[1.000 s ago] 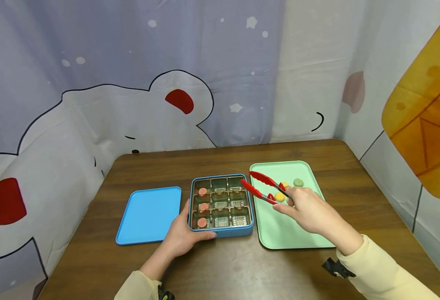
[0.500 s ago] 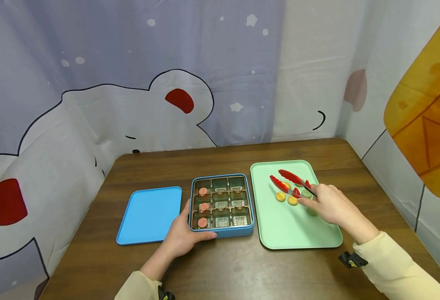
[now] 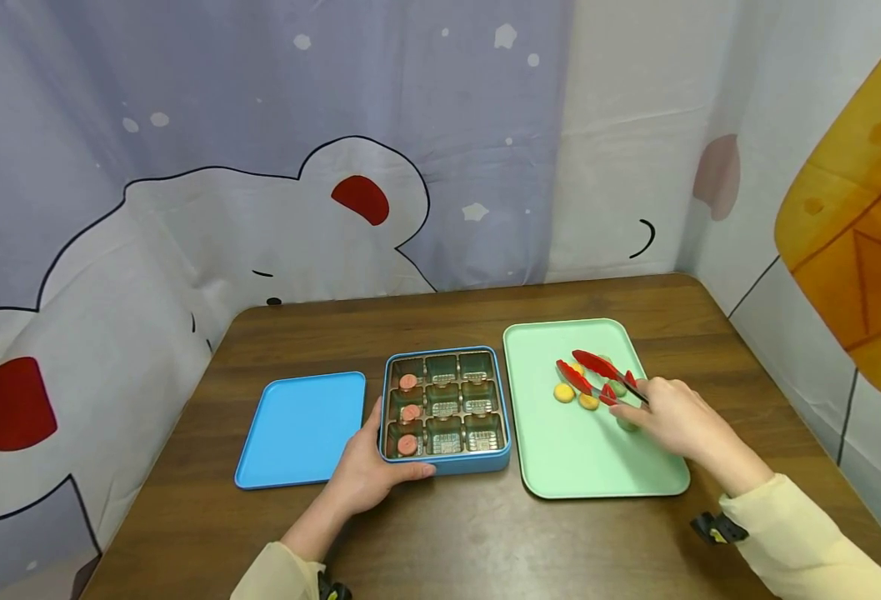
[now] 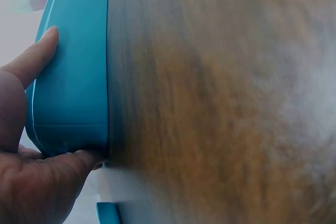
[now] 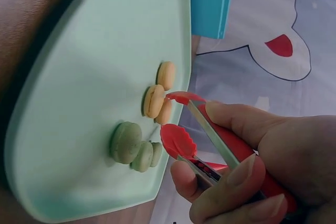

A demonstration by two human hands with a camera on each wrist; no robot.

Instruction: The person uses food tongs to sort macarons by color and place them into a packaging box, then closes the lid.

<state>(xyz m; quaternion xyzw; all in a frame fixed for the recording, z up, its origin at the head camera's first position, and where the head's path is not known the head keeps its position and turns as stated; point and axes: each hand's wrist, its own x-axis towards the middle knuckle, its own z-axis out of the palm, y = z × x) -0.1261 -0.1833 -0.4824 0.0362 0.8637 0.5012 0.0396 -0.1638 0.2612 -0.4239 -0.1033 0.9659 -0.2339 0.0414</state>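
Observation:
My left hand (image 3: 365, 475) holds a blue tin box (image 3: 470, 463) at its front left corner, thumb along the front wall. The box has a gold divided insert, with a pink macaron (image 3: 407, 445) in each of its three left compartments. With my right hand (image 3: 676, 421) I grip red-tipped tongs (image 3: 596, 363) over a light green tray (image 3: 575, 467). Their tips are apart with nothing between them, near the yellow macarons (image 5: 154, 101) in the right wrist view. Beside these are three green macarons (image 5: 126, 142), partly covered by the tongs and hand in the head view.
A flat blue lid (image 3: 301, 429) lies on the wooden table (image 3: 448, 542), left of the box. The tray is just right of the box. A printed curtain (image 3: 485, 167) hangs behind the table's back edge.
My right hand has carried the tongs from beside the box rightward over the tray's macarons, then slightly farther right and lower. The left hand and box have stayed put.

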